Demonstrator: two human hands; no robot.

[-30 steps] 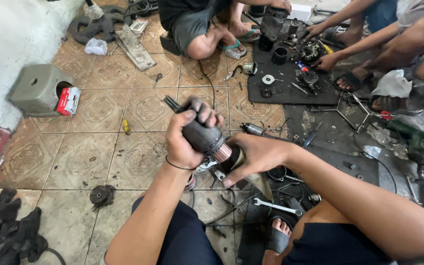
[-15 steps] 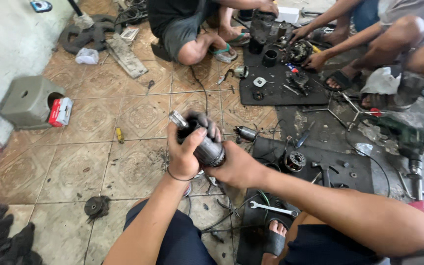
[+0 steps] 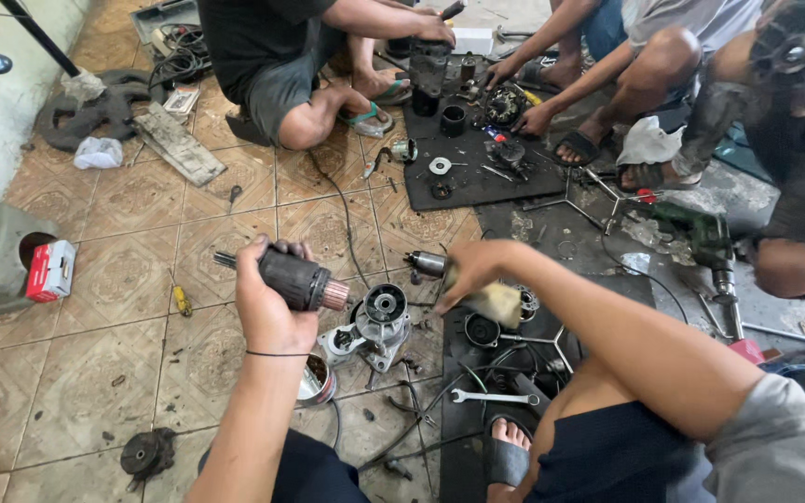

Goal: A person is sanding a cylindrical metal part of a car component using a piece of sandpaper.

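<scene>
Motor armature (image 3: 293, 278): dark steel cylinder with a copper end and a thin shaft, held above the tiled floor (image 3: 76, 373). Left hand (image 3: 267, 303) clamped round its body. Likely heavy, rigid, greasy; best gripped mid-body, clear of the copper. Right hand (image 3: 472, 270) closed on a yellowish rag (image 3: 498, 303). Grey housing (image 3: 375, 326) lies below.

Your head camera looked steeply down, close over your left hand (image 3: 267, 303) and right hand (image 3: 472, 270), facing seated co-workers across the tiled floor (image 3: 95, 373).
</scene>
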